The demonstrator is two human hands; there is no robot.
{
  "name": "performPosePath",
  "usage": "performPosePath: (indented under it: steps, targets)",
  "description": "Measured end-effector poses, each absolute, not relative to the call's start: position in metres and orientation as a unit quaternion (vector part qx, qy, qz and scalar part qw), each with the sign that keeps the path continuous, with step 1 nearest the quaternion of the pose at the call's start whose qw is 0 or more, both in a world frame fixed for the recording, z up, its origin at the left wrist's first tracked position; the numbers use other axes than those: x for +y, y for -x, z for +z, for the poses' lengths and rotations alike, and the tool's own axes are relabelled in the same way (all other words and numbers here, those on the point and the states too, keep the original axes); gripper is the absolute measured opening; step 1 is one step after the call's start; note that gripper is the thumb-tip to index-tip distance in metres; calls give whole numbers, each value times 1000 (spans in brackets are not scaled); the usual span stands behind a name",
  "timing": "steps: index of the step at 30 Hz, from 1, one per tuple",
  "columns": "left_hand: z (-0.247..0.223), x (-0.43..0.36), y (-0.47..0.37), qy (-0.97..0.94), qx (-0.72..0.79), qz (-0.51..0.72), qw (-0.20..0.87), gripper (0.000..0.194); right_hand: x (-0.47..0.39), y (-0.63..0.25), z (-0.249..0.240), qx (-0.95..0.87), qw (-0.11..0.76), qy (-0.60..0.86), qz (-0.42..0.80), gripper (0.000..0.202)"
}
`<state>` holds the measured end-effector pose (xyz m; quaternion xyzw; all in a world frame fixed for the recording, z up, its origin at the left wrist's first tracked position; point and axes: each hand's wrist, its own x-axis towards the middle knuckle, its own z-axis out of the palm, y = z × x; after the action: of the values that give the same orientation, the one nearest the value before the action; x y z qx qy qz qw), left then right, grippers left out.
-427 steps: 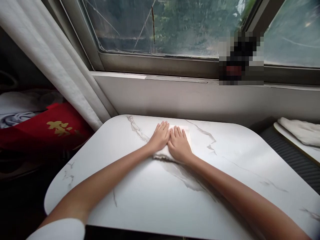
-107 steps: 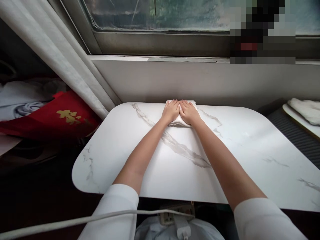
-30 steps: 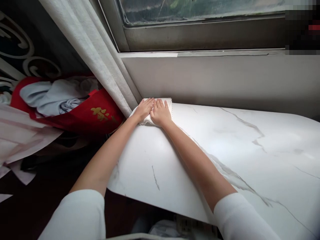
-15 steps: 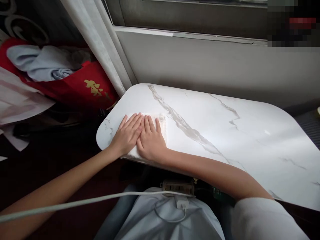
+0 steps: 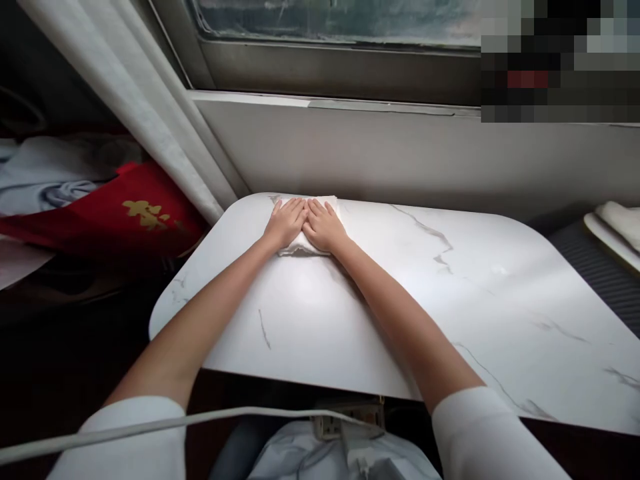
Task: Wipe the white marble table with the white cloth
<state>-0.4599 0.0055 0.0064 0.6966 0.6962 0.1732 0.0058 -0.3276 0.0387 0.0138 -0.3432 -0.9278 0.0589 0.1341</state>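
A folded white cloth [image 5: 305, 248] lies flat at the far edge of the white marble-patterned table [image 5: 300, 320]. My left hand [image 5: 286, 222] rests on the cloth's left part, fingers stretched forward. Beside it, my right hand [image 5: 324, 225] presses flat on the right part, its fingers also extended. The two hands touch or nearly touch at the thumbs. Both arms reach out straight across the tabletop, and the hands hide much of the cloth.
Behind the table stand a pale wall panel [image 5: 380, 153] and a window [image 5: 340, 23]. A light curtain [image 5: 135, 100] hangs at left, near a red bag [image 5: 150, 213] with clothes. A white cable [image 5: 210, 419] crosses before me, near a power strip [image 5: 327, 427].
Both hands and the cloth have slid away from me, from the table's near left edge to its far edge. The view has tilted up, showing more of the window.
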Motion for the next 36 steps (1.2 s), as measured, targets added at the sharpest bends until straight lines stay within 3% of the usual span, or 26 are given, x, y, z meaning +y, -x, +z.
performPosePath:
  steps: [4,11,18,25,30,36]
  targets:
    - [8,42,457,-721,666,192,14,46,54,324,11,-902,142,406,47,59]
    - [2,21,448,-712,675,196,4,44,34,309,12,-904,140,402,37,59]
    - [1,-78,386,-731,655,184,-46,50,-49,243,15,-932,132,336,27,58]
    - [10,-181,318,-762,620,183,-31,49,-146,166,18,-946,128,295,33,60]
    - [12,-133,314,-768,618,169,-11,48,-109,173,20,-904,87,412,68,59]
    - [11,-11,321,-750,643,159,-6,47,7,198,17,-873,124,471,38,55]
